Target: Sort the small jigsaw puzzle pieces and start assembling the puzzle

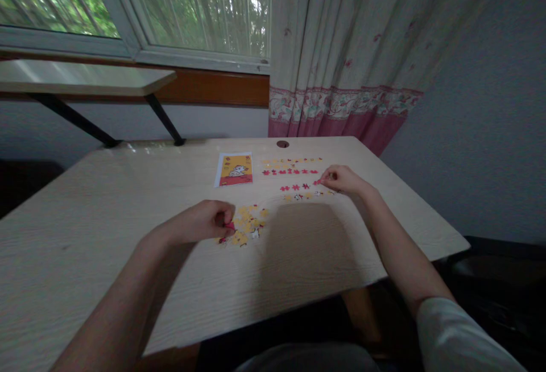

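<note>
My left hand [212, 221] pinches a red jigsaw puzzle piece [230, 226] at the left edge of a loose heap of mostly yellow puzzle pieces [248, 221]. Further right, my right hand [343, 180] has its fingertips closed on another red puzzle piece [317, 182], at the right end of a short row of red pieces [296, 187]. Behind that row lies a longer red row [290, 172], with yellow pieces [298, 160] lined up beyond it. Nearer to me runs a row of white and yellow pieces [307, 196].
A printed picture card [234, 170] with a white animal on yellow and red lies left of the rows. Toward the back edge of the table [128, 201] is a round cable hole [282, 144]. A raised shelf [85, 78] on black legs stands at the back left, below the window.
</note>
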Demonstrator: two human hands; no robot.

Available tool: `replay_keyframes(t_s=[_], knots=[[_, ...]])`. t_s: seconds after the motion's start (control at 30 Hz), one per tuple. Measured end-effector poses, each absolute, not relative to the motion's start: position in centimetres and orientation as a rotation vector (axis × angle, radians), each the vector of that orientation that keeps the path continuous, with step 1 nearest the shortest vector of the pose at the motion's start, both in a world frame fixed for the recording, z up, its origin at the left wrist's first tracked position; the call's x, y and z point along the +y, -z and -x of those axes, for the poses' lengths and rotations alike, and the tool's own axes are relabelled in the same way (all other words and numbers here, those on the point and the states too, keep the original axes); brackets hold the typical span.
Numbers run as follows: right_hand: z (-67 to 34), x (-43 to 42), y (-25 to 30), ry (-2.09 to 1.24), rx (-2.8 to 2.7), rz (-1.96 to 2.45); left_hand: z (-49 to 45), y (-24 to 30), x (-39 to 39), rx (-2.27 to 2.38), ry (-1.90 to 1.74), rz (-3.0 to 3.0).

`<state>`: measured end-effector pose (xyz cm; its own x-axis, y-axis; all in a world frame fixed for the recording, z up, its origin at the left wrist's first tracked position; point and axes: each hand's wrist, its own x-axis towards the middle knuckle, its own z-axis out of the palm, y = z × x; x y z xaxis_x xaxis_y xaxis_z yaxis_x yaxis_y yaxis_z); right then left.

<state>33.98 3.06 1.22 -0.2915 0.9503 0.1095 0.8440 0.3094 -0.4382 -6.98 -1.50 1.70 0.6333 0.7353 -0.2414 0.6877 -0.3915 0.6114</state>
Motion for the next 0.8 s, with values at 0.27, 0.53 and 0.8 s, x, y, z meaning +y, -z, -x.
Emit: replay_keyframes(t_s=[0.27,0.53,0.8], knots=[[-34.7,3.6,-0.3,-0.644,-2.262,1.606,6.6,-2.6,-1.8,1.106,-0.169,-2.186],[-33.9,3.0,-1.2,-0.460,-2.265,1.689,6.4,-2.5,-1.7,1.131,-0.302,-2.254],[-32.4,2.6,-1.8,-0.244,-2.291,1.623,5.8,-2.6,-1.7,1.086,-0.334,-2.336]])
